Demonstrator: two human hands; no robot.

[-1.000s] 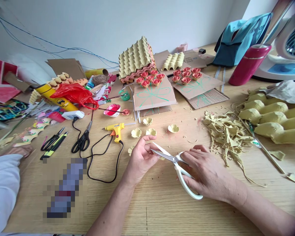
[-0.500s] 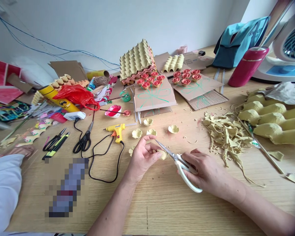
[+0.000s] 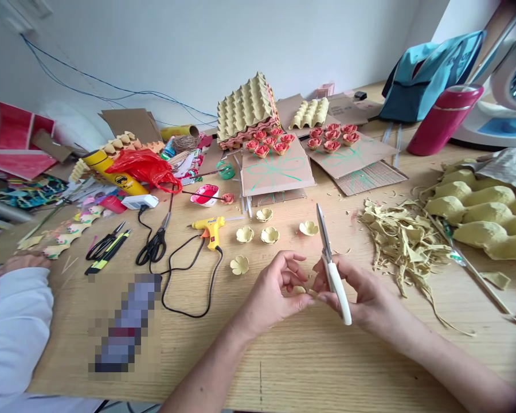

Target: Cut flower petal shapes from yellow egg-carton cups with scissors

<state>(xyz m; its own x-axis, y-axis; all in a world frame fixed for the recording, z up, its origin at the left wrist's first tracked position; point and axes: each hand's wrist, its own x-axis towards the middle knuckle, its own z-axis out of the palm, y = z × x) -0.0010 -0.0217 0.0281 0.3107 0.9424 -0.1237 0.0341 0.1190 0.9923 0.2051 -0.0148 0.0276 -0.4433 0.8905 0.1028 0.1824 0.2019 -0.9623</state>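
Note:
My left hand (image 3: 279, 287) pinches a small pale-yellow egg-carton flower (image 3: 300, 290), mostly hidden by the fingers. White-handled scissors (image 3: 337, 289) stay in my right hand (image 3: 361, 289), blades closed and pointing away from me. The right thumb and fingertips meet the left ones at the flower's edge. Beyond my hands lie several more cut carton flowers, among them a single one (image 3: 239, 265) to the left and another (image 3: 308, 228) near the scissor tips.
Carton scraps (image 3: 408, 241) are heaped at right beside a yellow egg tray (image 3: 477, 201). A yellow glue gun (image 3: 210, 226) with a looped cord lies left. Red flowers stand on cardboard (image 3: 279, 172) behind. Black scissors (image 3: 155, 244) and another person's sleeve (image 3: 21, 321) are further left.
My hands have come together lower and slightly right. The scissors have swung from pointing at the flower to pointing away, and the right fingertips now touch near it. The view has shifted slightly.

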